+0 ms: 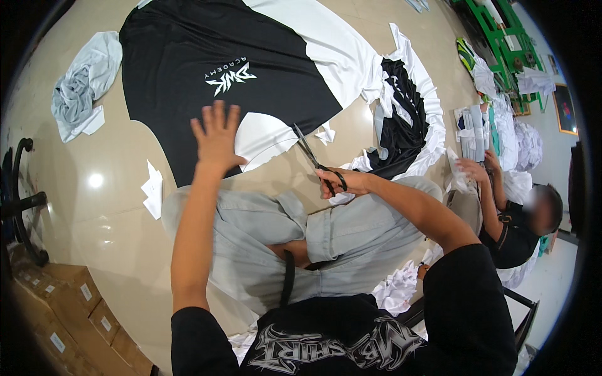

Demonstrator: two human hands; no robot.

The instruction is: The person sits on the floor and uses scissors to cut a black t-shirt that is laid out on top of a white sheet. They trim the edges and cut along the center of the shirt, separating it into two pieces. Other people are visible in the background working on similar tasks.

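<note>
Head view. Person seated on a pale floor (113,207), legs in grey trousers (263,238) folded under the arms.

Black-and-white printed fabric (207,56) lies flat, far of the knees, spreading from far left toward centre. Its long run goes from near left to far right; a white curved band (263,135) edges its near side.

Left hand (216,139): fingers spread, palm flat on the black cloth just by the white band, pressing it down.

Right hand (348,183): closed around the loops of the scissors (316,161). Blades point far-left, tips at the white band's near edge, close beside the left hand. Blades look slightly parted; hard to be sure. Right hand is the nearer to the cut edge; left hand sits on the panel itself.

Around: small white offcuts (152,189) on the floor near left, another (326,133) just beyond the blades. Crumpled grey-white cloth (81,88) far left. Bunched black-and-white pile (404,119) far right. Cardboard boxes (69,307) near left. A second person (520,225) at right handles white pieces, well apart. Nothing lies between blades and band.
</note>
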